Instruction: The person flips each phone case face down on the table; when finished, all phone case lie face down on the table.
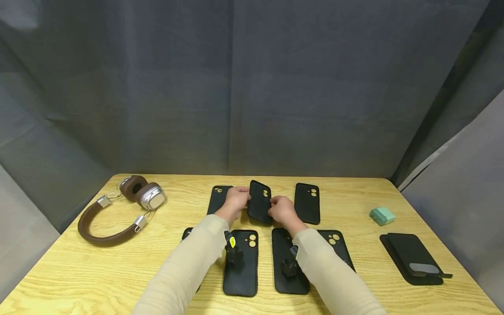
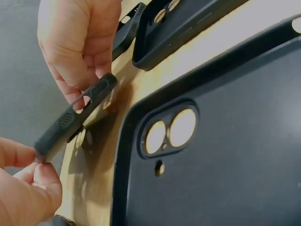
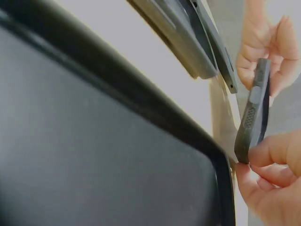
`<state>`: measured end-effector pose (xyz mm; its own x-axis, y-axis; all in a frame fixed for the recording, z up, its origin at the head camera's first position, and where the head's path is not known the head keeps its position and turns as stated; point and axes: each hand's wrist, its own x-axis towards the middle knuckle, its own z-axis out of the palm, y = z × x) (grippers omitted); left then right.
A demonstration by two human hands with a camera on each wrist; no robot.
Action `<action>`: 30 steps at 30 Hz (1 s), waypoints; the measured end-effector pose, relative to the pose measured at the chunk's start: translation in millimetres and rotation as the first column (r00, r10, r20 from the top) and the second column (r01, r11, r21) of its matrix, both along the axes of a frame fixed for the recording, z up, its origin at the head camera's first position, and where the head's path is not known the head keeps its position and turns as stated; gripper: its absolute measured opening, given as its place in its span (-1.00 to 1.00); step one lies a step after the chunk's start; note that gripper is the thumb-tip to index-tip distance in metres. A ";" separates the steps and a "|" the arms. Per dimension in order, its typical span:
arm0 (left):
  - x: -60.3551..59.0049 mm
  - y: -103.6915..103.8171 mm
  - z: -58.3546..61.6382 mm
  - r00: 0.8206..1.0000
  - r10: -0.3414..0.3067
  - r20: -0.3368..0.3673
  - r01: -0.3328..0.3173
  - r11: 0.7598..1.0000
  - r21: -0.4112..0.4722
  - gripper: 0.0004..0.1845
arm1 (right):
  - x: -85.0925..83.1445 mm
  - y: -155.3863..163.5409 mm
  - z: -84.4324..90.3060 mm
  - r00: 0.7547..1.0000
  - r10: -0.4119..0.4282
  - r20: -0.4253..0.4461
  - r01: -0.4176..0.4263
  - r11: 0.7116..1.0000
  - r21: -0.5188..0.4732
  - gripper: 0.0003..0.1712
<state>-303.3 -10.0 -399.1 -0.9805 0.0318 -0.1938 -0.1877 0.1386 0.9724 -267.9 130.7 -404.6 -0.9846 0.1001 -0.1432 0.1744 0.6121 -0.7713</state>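
A black phone case (image 1: pixel 258 202) stands tilted up off the table between my two hands. My left hand (image 1: pixel 237 200) pinches its left edge, thumb and fingers at the corner in the left wrist view. On the opposite edge, my right hand (image 1: pixel 282 210) pinches the case low down. Seen edge-on in the right wrist view, the case (image 3: pixel 254 110) shows a slotted end. Another black case (image 1: pixel 218 199) lies behind my left hand, partly hidden by it. To the right of my right hand lies a further case (image 1: pixel 308 203).
Several black cases lie in a front row, among them one case (image 1: pixel 246 273) and another case (image 1: pixel 285 245) under my forearms. Brown headphones (image 1: pixel 108 238) rest at the left. A green block (image 1: pixel 382 215) and a stack of flat black items (image 1: pixel 413 253) sit at the right.
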 end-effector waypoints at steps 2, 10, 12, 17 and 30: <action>0.2 -1.2 1.7 1.000 0.018 -0.007 -0.018 0.999 0.028 -0.64 | -0.3 -3.3 -0.6 1.000 -0.002 0.009 0.003 1.000 -0.017 -0.51; 3.7 -3.6 7.7 0.999 0.039 -0.037 -0.035 0.994 0.105 -0.68 | -2.0 -13.2 -6.4 1.000 0.014 0.008 -0.014 0.999 -0.050 -0.54; 4.6 -4.0 8.9 0.998 0.041 -0.041 -0.036 0.993 0.117 -0.68 | -2.3 -16.0 -7.7 1.000 0.024 -0.005 -0.024 0.999 -0.041 -0.55; 6.7 -3.3 10.9 0.998 0.039 -0.041 -0.033 0.990 0.136 -0.65 | -2.5 -21.4 -9.9 0.999 0.035 -0.037 -0.036 0.999 -0.015 -0.56; 6.7 3.8 8.5 0.998 -0.050 -0.035 0.053 0.994 0.092 -0.62 | 0.1 -21.2 -13.5 0.996 0.068 -0.065 -0.070 0.997 -0.021 -0.67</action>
